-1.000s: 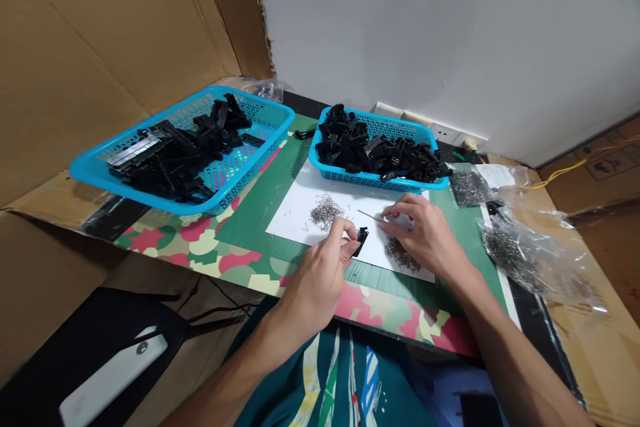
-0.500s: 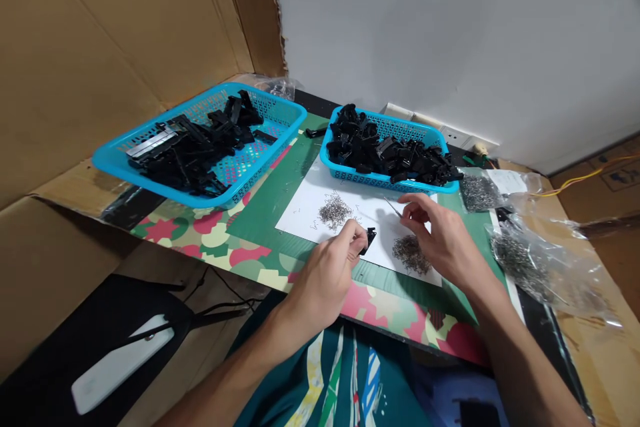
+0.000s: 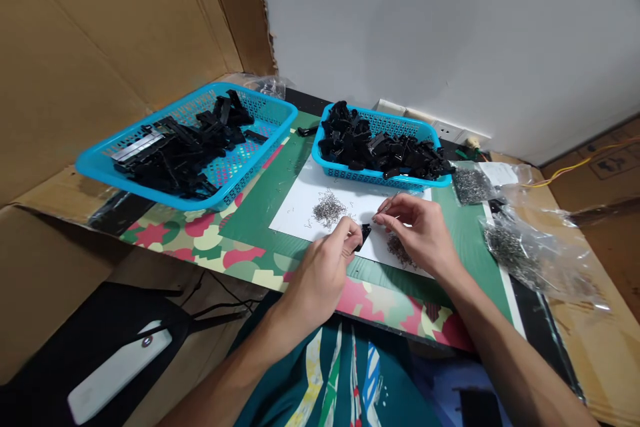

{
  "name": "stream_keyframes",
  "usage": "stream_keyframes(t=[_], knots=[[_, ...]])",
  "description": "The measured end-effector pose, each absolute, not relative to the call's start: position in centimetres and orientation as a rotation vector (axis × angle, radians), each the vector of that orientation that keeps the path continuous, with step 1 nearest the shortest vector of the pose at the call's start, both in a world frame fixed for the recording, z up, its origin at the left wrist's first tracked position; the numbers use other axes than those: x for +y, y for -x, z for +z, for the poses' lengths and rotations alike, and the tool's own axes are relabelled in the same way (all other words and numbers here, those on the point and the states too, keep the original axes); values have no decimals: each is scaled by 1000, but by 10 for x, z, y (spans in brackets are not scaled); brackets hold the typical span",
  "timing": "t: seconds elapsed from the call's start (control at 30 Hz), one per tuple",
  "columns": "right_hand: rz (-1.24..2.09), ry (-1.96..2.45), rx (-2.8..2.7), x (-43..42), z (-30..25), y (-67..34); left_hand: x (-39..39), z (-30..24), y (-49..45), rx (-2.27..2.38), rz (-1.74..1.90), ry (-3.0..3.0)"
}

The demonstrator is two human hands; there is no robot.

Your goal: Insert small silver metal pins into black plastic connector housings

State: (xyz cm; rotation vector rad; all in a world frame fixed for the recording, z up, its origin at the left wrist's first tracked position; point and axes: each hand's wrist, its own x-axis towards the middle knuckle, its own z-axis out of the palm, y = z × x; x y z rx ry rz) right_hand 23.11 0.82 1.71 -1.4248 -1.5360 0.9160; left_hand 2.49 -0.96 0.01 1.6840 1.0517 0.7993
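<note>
My left hand (image 3: pixel 325 263) is closed in a pinch on a small black plastic part (image 3: pixel 365 235), which sticks out past the fingertips over a white sheet (image 3: pixel 295 210). My right hand (image 3: pixel 417 227) is closed, its fingertips just right of that part; a thin metal tool lies in its fingers, mostly hidden now. Whether the fingertips also pinch something small I cannot tell. Beneath the right hand is a pile of small metal springs (image 3: pixel 397 248), partly covered. Another pile of fine metal springs (image 3: pixel 330 209) lies on the sheet, behind my left hand.
A large blue basket (image 3: pixel 200 203) with long black parts stands at left. A smaller blue basket (image 3: pixel 380 177) full of black parts stands behind the sheet. Plastic bags of metal pieces (image 3: pixel 510 250) lie at right. A wall socket (image 3: pixel 447 130) and a cardboard panel (image 3: pixel 125 20) border the table.
My right hand has moved left and closer to the black part in my left hand. The thin metal tool, plainly visible before, is now mostly hidden. The view has shifted slightly.
</note>
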Motion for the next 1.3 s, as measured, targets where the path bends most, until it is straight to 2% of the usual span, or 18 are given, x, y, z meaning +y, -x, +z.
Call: stream_keyframes(t=[0.73, 1.03, 1.3], knots=[[841, 1455, -1614, 12, 18, -233, -10, 5, -30, 1112, 810, -1547], [1046, 1367, -1490, 15, 14, -242, -9, 2, -26, 1095, 759, -1633], [993, 1412, -1553, 12, 17, -235, -9, -2, -27, 1079, 782, -1714]])
